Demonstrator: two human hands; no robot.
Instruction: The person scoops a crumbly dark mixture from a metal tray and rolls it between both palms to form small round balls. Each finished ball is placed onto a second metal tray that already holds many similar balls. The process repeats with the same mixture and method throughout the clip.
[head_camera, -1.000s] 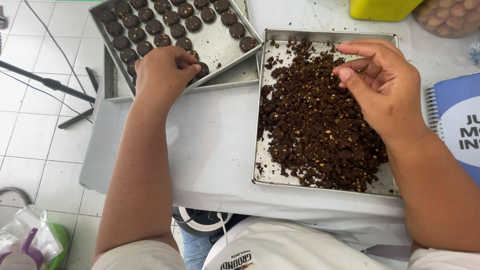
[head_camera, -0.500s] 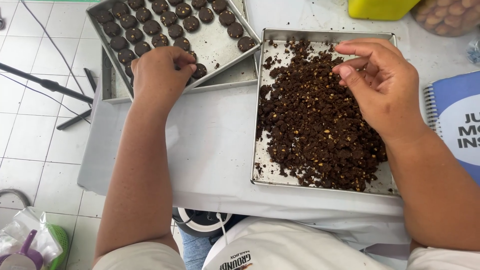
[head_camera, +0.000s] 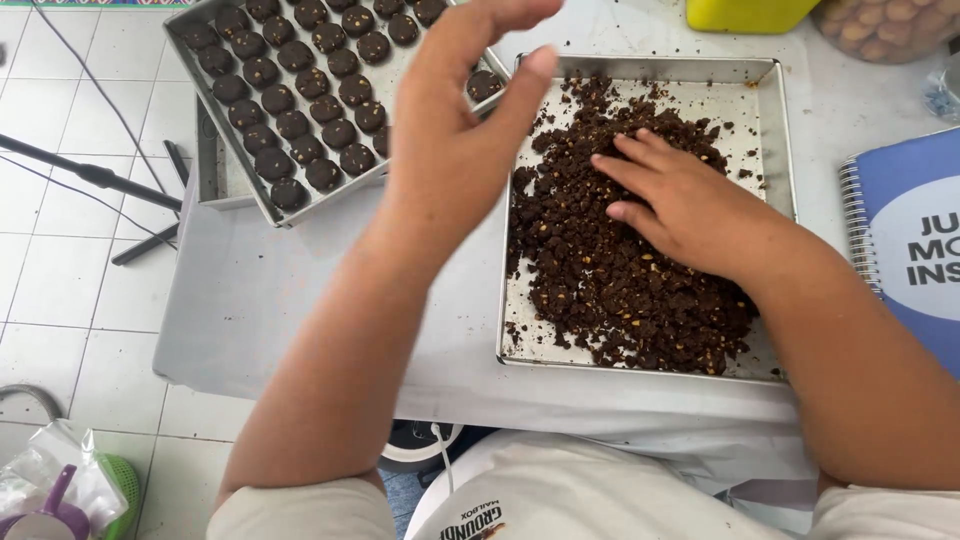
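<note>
A square metal tray (head_camera: 780, 130) holds a heap of dark brown crumbly dough (head_camera: 620, 270). My right hand (head_camera: 690, 205) lies palm down on the heap, its fingers spread and pressed into the crumbs. My left hand (head_camera: 460, 120) is raised above the table between the two trays, fingers apart and nothing in it. To the left, a tilted metal baking tray (head_camera: 235, 160) carries several rows of small dark round dough balls (head_camera: 310, 75).
A blue spiral notebook (head_camera: 910, 240) lies at the right edge. A yellow container (head_camera: 745, 12) and a jar of pale round cookies (head_camera: 885, 25) stand at the back. Cables and a black stand (head_camera: 90, 175) cross the tiled floor at left.
My left hand has lifted off the ball tray and moved right, opening up. My right hand has dropped from the tray's far corner onto the dough heap.
</note>
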